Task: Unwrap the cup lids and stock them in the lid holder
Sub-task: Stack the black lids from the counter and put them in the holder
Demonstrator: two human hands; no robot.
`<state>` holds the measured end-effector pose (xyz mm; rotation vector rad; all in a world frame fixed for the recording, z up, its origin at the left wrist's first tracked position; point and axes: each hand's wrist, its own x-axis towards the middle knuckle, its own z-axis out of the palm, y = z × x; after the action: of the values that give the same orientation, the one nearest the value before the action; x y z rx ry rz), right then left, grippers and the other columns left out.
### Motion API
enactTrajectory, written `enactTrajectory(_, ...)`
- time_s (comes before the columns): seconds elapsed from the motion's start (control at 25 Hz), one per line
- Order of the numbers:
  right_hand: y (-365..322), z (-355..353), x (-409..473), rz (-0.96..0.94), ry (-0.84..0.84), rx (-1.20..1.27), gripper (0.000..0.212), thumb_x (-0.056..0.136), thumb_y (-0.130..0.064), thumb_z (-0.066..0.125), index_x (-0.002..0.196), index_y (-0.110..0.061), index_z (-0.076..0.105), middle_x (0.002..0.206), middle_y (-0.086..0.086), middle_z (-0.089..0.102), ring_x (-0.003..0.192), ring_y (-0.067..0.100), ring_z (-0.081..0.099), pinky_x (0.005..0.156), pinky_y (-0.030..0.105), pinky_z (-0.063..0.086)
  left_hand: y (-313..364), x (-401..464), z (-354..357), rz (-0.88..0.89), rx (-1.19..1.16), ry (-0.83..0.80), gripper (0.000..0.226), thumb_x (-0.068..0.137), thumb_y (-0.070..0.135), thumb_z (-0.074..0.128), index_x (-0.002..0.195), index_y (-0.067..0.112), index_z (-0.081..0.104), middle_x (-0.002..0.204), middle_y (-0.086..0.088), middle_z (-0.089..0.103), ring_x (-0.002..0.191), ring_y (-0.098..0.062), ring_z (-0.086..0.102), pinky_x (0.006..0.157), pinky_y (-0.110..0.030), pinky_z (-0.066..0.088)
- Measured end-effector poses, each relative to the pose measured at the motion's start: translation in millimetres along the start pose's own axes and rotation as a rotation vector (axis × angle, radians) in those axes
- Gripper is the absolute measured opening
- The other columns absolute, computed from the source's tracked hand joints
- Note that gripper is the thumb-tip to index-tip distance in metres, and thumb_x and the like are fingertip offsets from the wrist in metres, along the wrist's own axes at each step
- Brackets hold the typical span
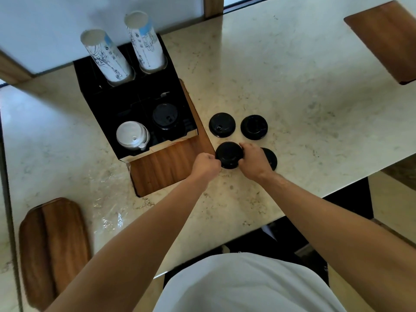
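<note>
Black lid (228, 154), or a short stack of lids, gripped from both sides on the marble counter (292, 86). Left hand (206, 165) curled closed against its left edge, fingers pressed on the rim; right hand (253, 162) clamped on its right edge, thumb up at the far side. Held just right of the wooden board (162, 167); whether lifted off the stone or resting on it, impossible to tell.

Just beyond the right hand, another black lid (271, 157), half hidden by the knuckles. Further back, two more black lids side by side on the counter: one (222, 125) nearer the holder, one (254, 127) to its right, apart from each other.

To the left, a black lid holder (108, 109) standing on the wooden board. In its near-right compartment, a stack of black lids (165, 115); in its near-left compartment, a stack of white lids (131, 135). At the back of the holder, two tall sleeves of paper cups (105, 57) (145, 41), leaning away.

Crumpled clear plastic wrap (108, 212) lying on the counter left of the forearms. Beside it, at the near-left corner, a second wooden board (54, 248); a third (382, 39) at the far right.
</note>
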<state>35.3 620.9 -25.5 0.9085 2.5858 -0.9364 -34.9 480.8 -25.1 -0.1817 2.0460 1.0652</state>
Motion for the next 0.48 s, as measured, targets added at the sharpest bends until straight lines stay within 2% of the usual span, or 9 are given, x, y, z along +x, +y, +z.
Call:
enactTrajectory(0.12, -2.1, 2.1, 2.9, 0.008, 0.012, 0.04, 0.054, 0.091, -0.005, 0.063, 0.144, -0.005, 0.052, 0.14, 0.015, 0.057, 0.13, 0.03, 0.054, 0.11, 0.038, 0.044, 1.2, 2.0, 0.1, -0.038, -0.042, 0.018, 0.036, 0.09, 0.001, 0.061, 0.066, 0.023, 0.048, 0.089, -0.01, 0.059, 0.083, -0.026, 0.063, 0.081, -0.04, 0.055)
enactTrajectory(0.2, -4.1, 4.3, 1.9, 0.008, 0.017, 0.072, 0.056, 0.092, -0.008, 0.065, 0.146, -0.006, 0.051, 0.142, 0.015, 0.056, 0.129, 0.03, 0.055, 0.11, 0.038, 0.044, 1.8, 3.0, -0.6, -0.098, -0.122, 0.035, 0.02, 0.092, 0.006, 0.063, 0.075, 0.014, 0.057, 0.095, -0.017, 0.069, 0.093, -0.035, 0.072, 0.093, -0.051, 0.059)
enactTrajectory(0.24, -6.1, 5.9, 0.1, 0.006, 0.021, 0.085, 0.056, 0.092, -0.009, 0.066, 0.146, -0.006, 0.051, 0.141, 0.014, 0.057, 0.127, 0.029, 0.057, 0.11, 0.038, 0.046, 1.6, 2.8, -1.9, -0.132, -0.16, 0.053, 0.012, 0.092, 0.009, 0.066, 0.081, 0.009, 0.061, 0.101, -0.02, 0.072, 0.097, -0.037, 0.073, 0.093, -0.054, 0.058)
enactTrajectory(0.36, -12.0, 10.4, -6.6, 0.014, 0.042, 0.17, 0.047, 0.092, -0.009, 0.066, 0.139, -0.007, 0.059, 0.133, 0.012, 0.065, 0.116, 0.025, 0.064, 0.104, 0.037, 0.052, -3.6, 0.0, -7.2, -0.178, -0.271, 0.078, 0.012, 0.093, 0.014, 0.07, 0.087, 0.006, 0.063, 0.103, -0.021, 0.072, 0.096, -0.034, 0.073, 0.085, -0.046, 0.063)
enactTrajectory(0.48, -16.0, 14.7, -16.9, 0.043, 0.029, 0.298, 0.043, 0.091, -0.01, 0.068, 0.133, -0.009, 0.065, 0.125, 0.006, 0.07, 0.107, 0.018, 0.067, 0.095, 0.031, 0.054, -9.7, -7.9, -15.7, -0.182, -0.414, 0.061, 0.011, 0.093, 0.008, 0.071, 0.085, 0.007, 0.063, 0.099, -0.016, 0.07, 0.094, -0.03, 0.072, 0.072, -0.038, 0.064)
